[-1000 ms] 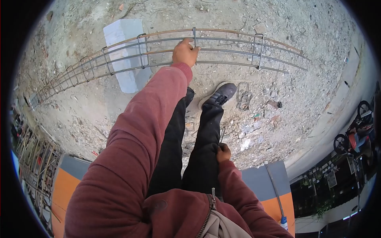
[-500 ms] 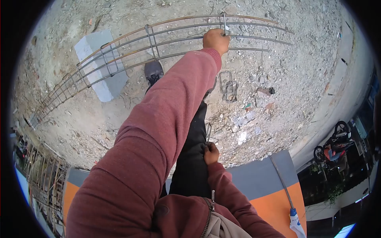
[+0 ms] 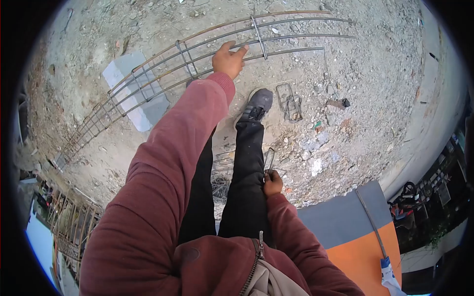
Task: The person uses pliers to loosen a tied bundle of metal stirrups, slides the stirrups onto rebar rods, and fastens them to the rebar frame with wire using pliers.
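My left hand (image 3: 229, 61) is over the long rebar cage (image 3: 170, 73), its thumb and forefinger apart. The fingers are at the middle bars; whether they touch the steel I cannot tell. Just to the right, a rectangular wire stirrup (image 3: 258, 37) sits around the bars at a slant. Another stirrup (image 3: 184, 58) encircles them to the left of the hand. Low beside my right leg, my right hand (image 3: 273, 183) is closed on a loose wire stirrup (image 3: 269, 159), whose upper end sticks up past the fingers.
A pale block (image 3: 133, 93) lies beneath the cage. Several loose stirrups (image 3: 290, 103) rest on the gravelly ground (image 3: 365, 98) beyond my shoe (image 3: 259, 104). Behind on the right are a grey and orange board (image 3: 340, 217) with a metal rod (image 3: 371, 222) and a motorbike (image 3: 407, 197).
My left hand has let go of the slanted stirrup and moved left along the bars. The view has shifted, showing my right shoe. My right hand still holds its stirrup.
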Demonstrator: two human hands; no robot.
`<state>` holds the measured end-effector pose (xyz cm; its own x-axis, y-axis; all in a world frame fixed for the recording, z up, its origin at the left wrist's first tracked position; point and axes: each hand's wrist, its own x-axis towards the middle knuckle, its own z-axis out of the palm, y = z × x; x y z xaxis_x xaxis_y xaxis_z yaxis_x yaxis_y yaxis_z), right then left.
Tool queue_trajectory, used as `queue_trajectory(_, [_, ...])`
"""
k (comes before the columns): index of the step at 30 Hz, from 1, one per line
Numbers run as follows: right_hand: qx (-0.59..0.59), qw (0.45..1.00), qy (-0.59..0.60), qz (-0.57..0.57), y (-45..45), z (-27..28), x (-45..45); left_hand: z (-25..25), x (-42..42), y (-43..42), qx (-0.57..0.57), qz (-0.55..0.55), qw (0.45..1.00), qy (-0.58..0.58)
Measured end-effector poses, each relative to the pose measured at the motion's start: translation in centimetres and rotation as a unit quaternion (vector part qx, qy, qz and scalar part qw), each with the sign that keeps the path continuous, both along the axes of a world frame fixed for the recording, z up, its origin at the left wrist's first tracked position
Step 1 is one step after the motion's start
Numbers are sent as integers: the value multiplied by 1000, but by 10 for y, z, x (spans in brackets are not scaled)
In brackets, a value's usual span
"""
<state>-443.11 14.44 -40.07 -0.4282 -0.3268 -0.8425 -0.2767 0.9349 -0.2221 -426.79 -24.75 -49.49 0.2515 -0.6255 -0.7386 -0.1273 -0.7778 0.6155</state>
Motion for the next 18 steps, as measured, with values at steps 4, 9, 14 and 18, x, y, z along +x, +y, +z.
queue_trajectory(4, [0,995,91,40,-10,-13,-40,43,82,95,90,-81,992,-41])
queue_trajectory(9, [18,994,94,45,-43,-10,-93,134,180,224,183,-285,936,-98])
queue_trajectory(14, [99,979,7,177,-53,5,-115,199,172,291,194,-283,936,-77])
queue_trajectory(18, [152,961,-98,209,-64,33,-106,197,148,324,80,-315,938,-122])
